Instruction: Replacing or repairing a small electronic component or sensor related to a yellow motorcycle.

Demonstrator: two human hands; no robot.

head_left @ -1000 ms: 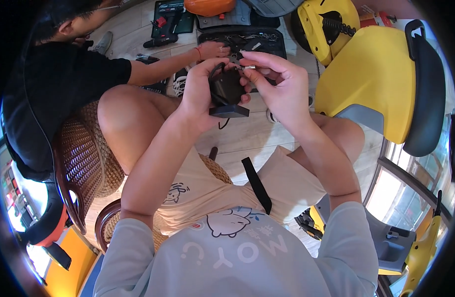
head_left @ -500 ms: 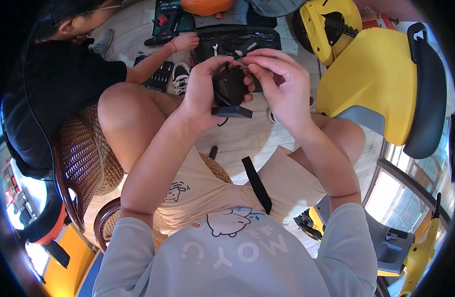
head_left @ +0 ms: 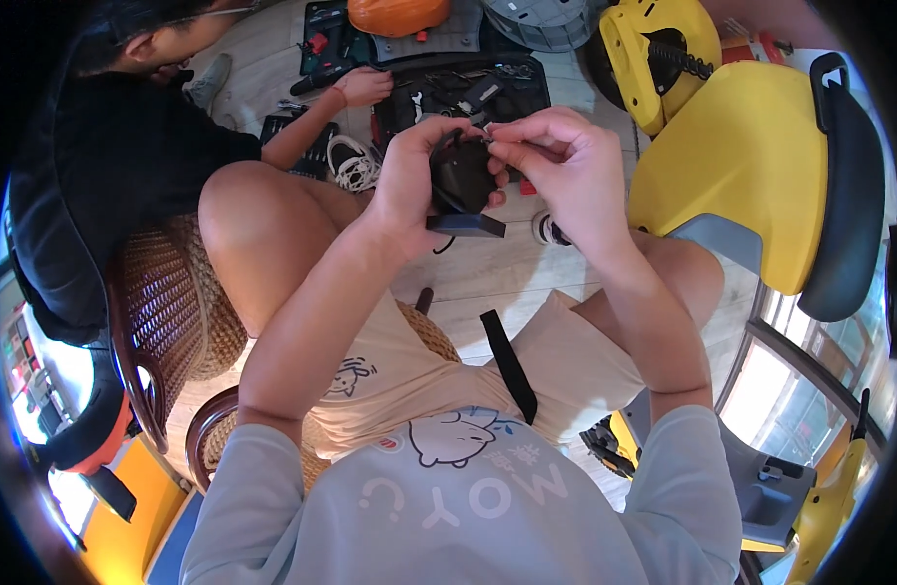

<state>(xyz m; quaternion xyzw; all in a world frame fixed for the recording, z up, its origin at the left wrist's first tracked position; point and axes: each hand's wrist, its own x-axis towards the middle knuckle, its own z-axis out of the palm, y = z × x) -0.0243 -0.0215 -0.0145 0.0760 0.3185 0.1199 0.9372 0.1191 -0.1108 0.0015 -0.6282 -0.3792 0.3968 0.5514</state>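
My left hand (head_left: 409, 190) is closed around a black boxy device (head_left: 460, 174) with a cable loop on top and a flat dark piece (head_left: 464, 226) at its bottom. Just right of it, my right hand (head_left: 570, 171) has thumb and index finger pinched at the device's upper edge, on a small silvery part (head_left: 487, 132), mostly hidden by the fingertips. Beyond my hands lies a dark open tool case (head_left: 517, 82) with a wrench (head_left: 417, 105) and other tools.
A person in a black top (head_left: 136, 166) sits at left on a wicker chair (head_left: 160, 322), reaching toward the tools. A socket set (head_left: 273, 134), orange helmet (head_left: 398, 12) and grey plastic piece (head_left: 536, 24) lie ahead. Yellow machine panels (head_left: 721, 185) stand at right.
Both my hands and the device have shifted slightly right. The silvery part is more covered by my fingers. The other person's hand has moved left and up along the tool case.
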